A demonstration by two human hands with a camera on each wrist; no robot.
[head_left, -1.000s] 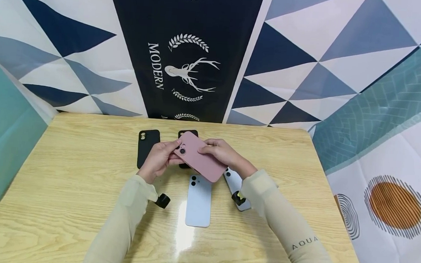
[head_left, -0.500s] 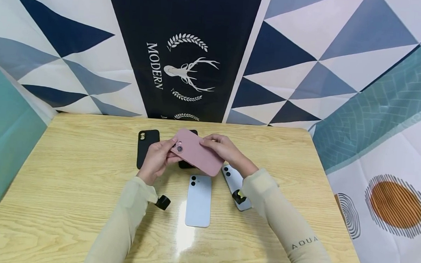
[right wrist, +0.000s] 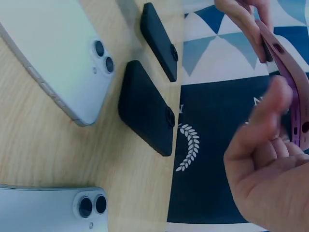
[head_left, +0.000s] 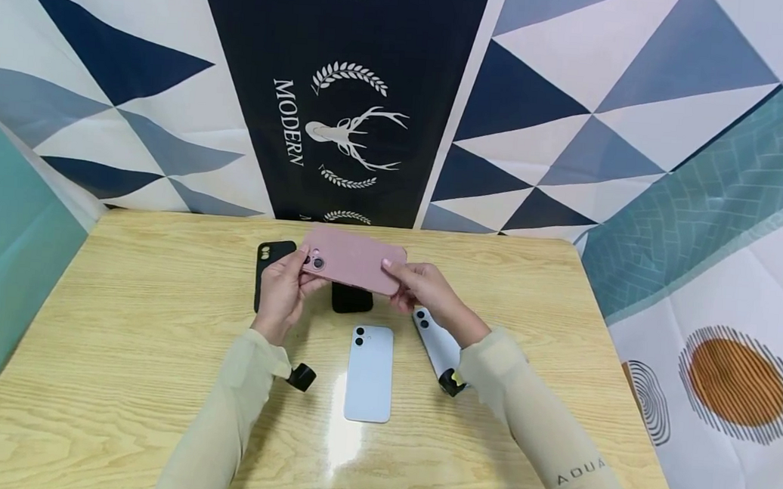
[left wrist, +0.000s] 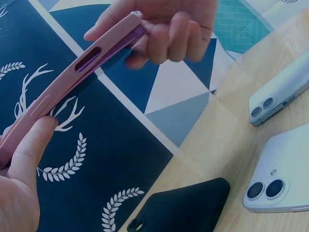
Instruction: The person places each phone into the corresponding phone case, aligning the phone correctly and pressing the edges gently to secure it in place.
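A pink phone case (head_left: 356,261) is held above the far part of the table, camera end to the left. A purple phone (right wrist: 289,104) shows along its open side in the right wrist view, with its edge standing apart from the case at one end. My left hand (head_left: 284,290) grips the camera end, thumb on the edge. At the other end my right hand (head_left: 429,289) pinches the case, thumb on its back and fingers beneath. The phone's screen is hidden in the head view.
Two black phone cases lie behind: the left case (head_left: 268,270) partly behind my left hand, the other case (head_left: 352,299) below the pink one. A pale blue phone (head_left: 369,375) lies nearer; another pale phone (head_left: 435,342) is slanted beneath my right wrist. A patterned wall cloth (head_left: 366,121) borders the table.
The pink case has turned from a steep slant to nearly level and moved a little up and left. My right thumb has shifted to the case's right end.
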